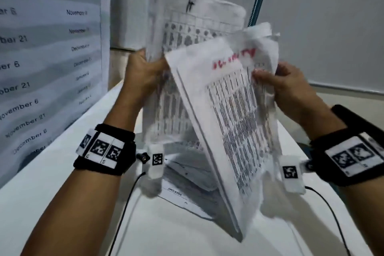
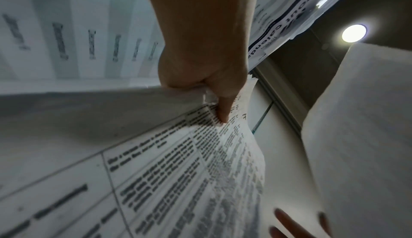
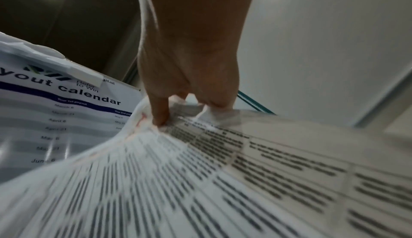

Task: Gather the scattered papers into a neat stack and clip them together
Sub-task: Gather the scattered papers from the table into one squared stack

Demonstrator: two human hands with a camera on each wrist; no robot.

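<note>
Papers in two bundles, two hands gripping

Printed papers held in two raised bundles, with more sheets flat below

One bundle, printed with grids and marked in black at the top, is held nearly upright; a second bundle, bearing dense columns of text and red handwriting near its top edge, is tilted against it, its upper corner crumpled. Further sheets are left lying loosely overlapped on the white table beneath both.
</note>
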